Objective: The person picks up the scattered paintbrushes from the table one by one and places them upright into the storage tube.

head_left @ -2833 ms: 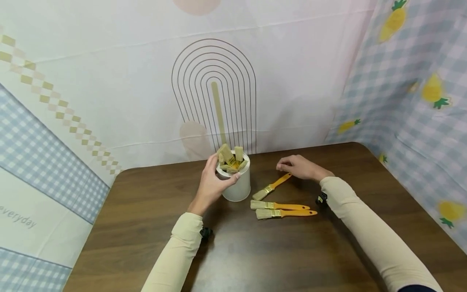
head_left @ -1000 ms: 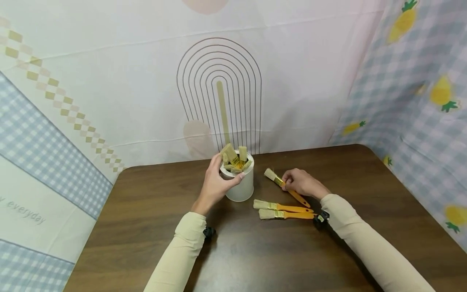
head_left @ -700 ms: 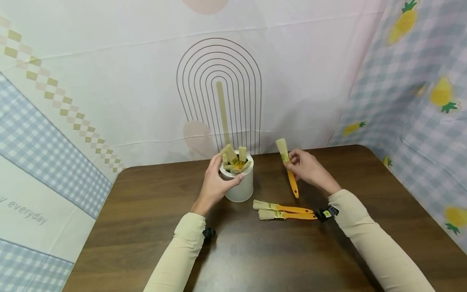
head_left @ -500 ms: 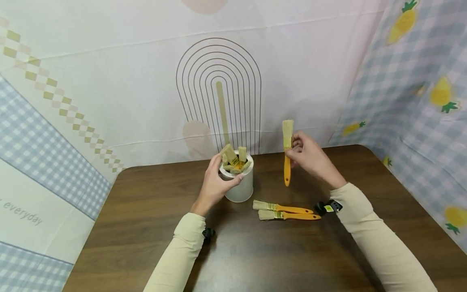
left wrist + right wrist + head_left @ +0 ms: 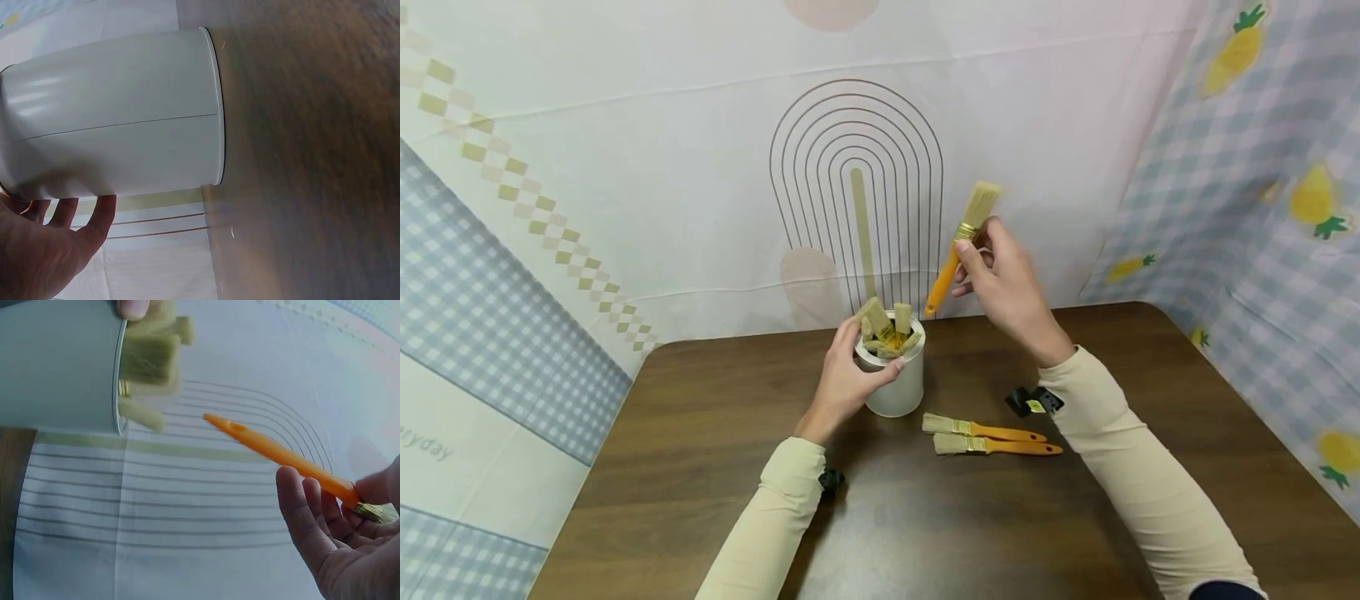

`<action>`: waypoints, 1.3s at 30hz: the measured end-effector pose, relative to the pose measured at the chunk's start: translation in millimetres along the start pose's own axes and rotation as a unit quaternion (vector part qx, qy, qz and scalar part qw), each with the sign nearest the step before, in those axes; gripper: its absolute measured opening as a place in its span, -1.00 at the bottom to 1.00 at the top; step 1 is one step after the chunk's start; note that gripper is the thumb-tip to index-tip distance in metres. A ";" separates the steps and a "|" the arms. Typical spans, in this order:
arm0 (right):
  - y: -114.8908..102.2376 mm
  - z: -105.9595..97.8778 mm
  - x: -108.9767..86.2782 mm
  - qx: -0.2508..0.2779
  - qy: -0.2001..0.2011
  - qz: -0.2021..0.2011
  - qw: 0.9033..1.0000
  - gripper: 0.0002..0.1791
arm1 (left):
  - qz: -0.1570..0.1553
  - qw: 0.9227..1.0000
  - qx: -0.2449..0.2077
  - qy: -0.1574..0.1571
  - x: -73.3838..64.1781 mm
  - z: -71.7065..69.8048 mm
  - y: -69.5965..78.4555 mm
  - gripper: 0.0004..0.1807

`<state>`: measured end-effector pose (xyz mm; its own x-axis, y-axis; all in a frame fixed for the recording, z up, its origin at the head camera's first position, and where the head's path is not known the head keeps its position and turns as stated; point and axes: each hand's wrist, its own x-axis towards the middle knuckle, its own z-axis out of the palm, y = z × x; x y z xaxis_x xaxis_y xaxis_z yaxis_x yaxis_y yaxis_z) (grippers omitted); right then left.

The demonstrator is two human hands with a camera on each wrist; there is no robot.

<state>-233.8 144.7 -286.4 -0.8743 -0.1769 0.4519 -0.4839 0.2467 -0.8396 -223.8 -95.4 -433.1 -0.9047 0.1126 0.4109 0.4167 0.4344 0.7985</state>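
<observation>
A pale grey can [image 5: 895, 390] stands upright on the table, with several paintbrushes [image 5: 880, 321] in it, bristles up. My left hand [image 5: 842, 375] grips the can near its rim from the left side; in the left wrist view its fingers [image 5: 100, 219] curl along the can wall. Raised above and right of the can, my right hand [image 5: 1007, 287] pinches a paintbrush [image 5: 945, 279] near its metal band. That brush tilts with bristles up and its orange handle end pointing down towards the can. In the right wrist view the handle [image 5: 269, 447] points at the can's opening.
Two more paintbrushes, one upper [image 5: 992, 431] and one lower [image 5: 1015, 447], lie side by side on the dark wooden table [image 5: 910, 517], right of the can. Behind the table hangs a white printed cloth [image 5: 700, 208], with a checked pineapple cloth [image 5: 1225, 208] at the right.
My right hand has picked up a paintbrush from the table, turned it bristles up, then raised it and moved it left towards the can. My left hand has kept its grip on the can.
</observation>
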 end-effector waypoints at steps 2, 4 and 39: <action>3.6 8.1 1.9 -0.006 0.004 -0.012 1.000 -0.68 | 0.000 1.000 0.001 0.000 0.6 0.6 -0.3 0.00; 8.0 17.0 2.9 -0.030 0.008 -0.027 0.999 -0.69 | 0.000 1.000 0.001 0.001 0.8 0.7 -0.5 0.00; 59.7 54.3 -20.7 -0.209 -0.063 0.002 0.976 -0.84 | 0.006 1.000 -0.004 0.001 0.3 0.0 0.1 -0.02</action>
<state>-242.6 111.3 -362.3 -0.8777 -0.2850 0.3853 -0.4761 0.6103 -0.6332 -224.1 -95.3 -432.9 -0.8994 0.1162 0.4213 0.4282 0.4268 0.7965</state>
